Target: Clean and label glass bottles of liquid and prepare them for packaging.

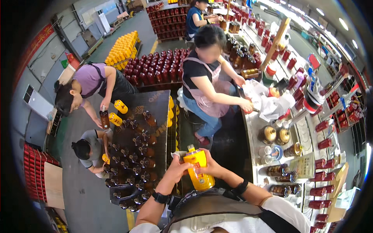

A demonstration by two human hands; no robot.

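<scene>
A yellow bottle (203,181) with red print and a short pale neck is held upright, slightly tilted, in front of my body. My left hand (176,167) grips its left side, thumb across the front. A bit of whitish cloth (179,154) shows at the fingers of that hand. From the other side my right hand (211,165) is wrapped round the bottle's upper part, its thumb also on the front. Most fingertips are hidden behind the bottle.
On my left a dark board (155,105) bears several brown bottles (134,157). The long worktable (254,155) on my right holds jars, glass bottles and a white cloth (272,103). A seated co-worker (208,81) is ahead; two others bend at the left.
</scene>
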